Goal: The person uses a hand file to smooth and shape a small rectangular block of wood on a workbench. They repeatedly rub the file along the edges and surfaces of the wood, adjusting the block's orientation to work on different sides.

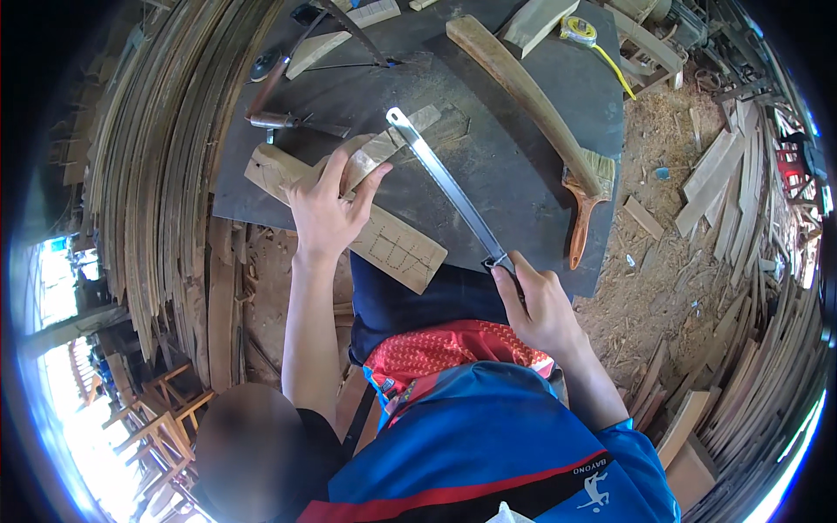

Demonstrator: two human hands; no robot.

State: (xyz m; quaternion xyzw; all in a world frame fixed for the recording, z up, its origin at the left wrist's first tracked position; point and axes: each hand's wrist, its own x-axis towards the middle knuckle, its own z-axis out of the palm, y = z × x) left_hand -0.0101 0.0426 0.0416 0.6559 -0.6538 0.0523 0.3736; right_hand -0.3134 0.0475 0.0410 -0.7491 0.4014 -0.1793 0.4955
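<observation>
My left hand (pixel 330 202) grips a short, thin wooden block (pixel 373 159) between thumb and fingers, over the dark tabletop. Under that hand lies a plank (pixel 392 248) with pencil lines and rows of small holes, slanting across the table's near edge. My right hand (pixel 540 301) is closed round the dark handle of a long, narrow metal bar (pixel 449 187). Its far end is rounded with a hole, and it points up and left, beside the block's right part. From this angle I cannot tell whether bar and block touch.
On the dark table (pixel 523 205) lie a long curved wooden piece (pixel 523 96), a paintbrush (pixel 582 209), a tape measure (pixel 579 31), a wooden-handled tool (pixel 277 120) and a saw (pixel 353 33). Stacked boards (pixel 148 166) stand at the left; wood scraps (pixel 715 174) lie on the right floor.
</observation>
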